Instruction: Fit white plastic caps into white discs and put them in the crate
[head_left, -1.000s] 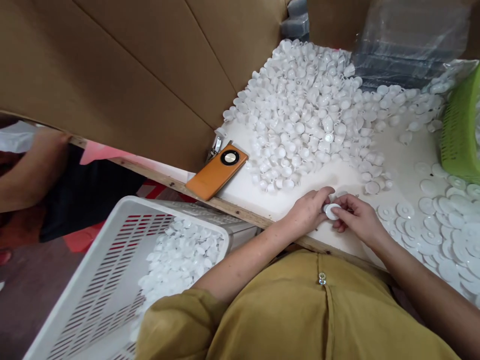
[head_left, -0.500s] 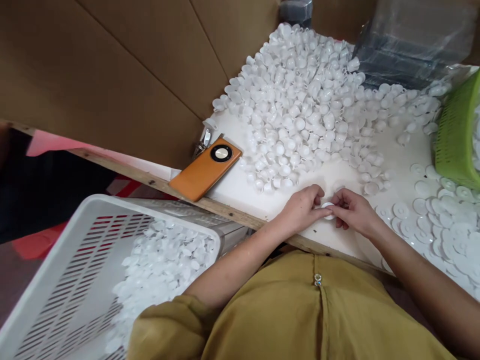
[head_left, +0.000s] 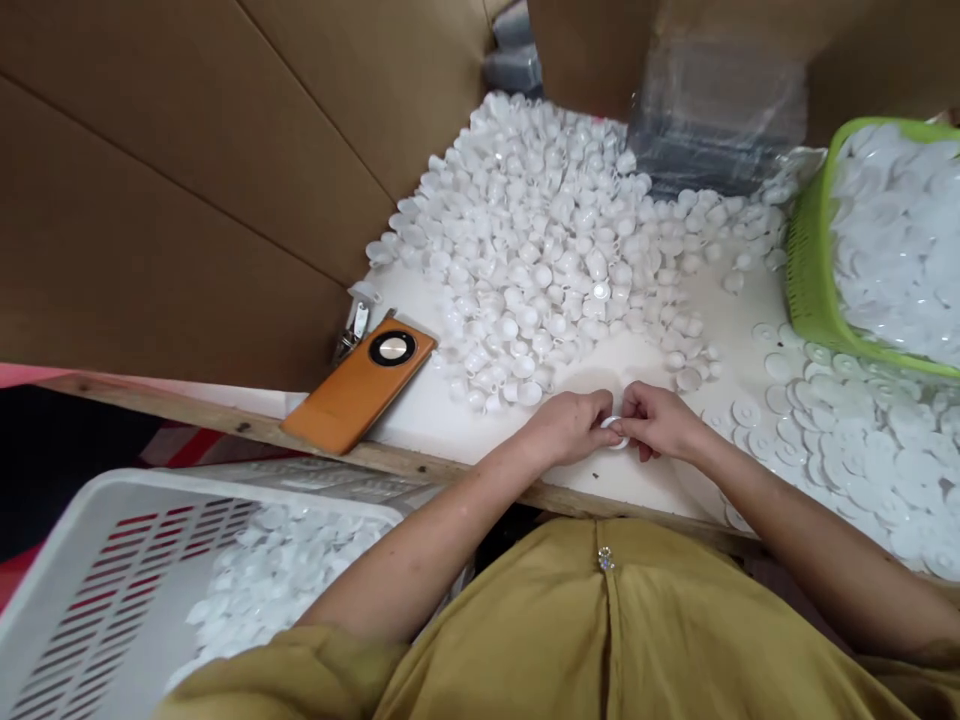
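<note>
Over the white tabletop, my left hand (head_left: pixel 576 424) and my right hand (head_left: pixel 660 418) meet with fingers pinched on one small round white plastic disc (head_left: pixel 616 434). Its lower rim shows between the fingertips; whatever else they hold there is hidden. Just beyond my hands spreads a large heap of tiny white plastic cups (head_left: pixel 536 255), some with small handles. To the right of my right hand, flat white discs (head_left: pixel 862 440) lie overlapping on the table.
An orange phone (head_left: pixel 352 390) lies at the table's wooden edge (head_left: pixel 420 466). A white slotted basket (head_left: pixel 97 560) with small white pieces stands lower left. At right is a green basket (head_left: pixel 810 240) full of white pieces. Cardboard (head_left: pixel 187 180) walls the left; a plastic-wrapped stack (head_left: pixel 712 130) stands behind.
The camera view has turned right, so the scene sits further left and more of the green basket shows. Both hands stay together on the white disc.
</note>
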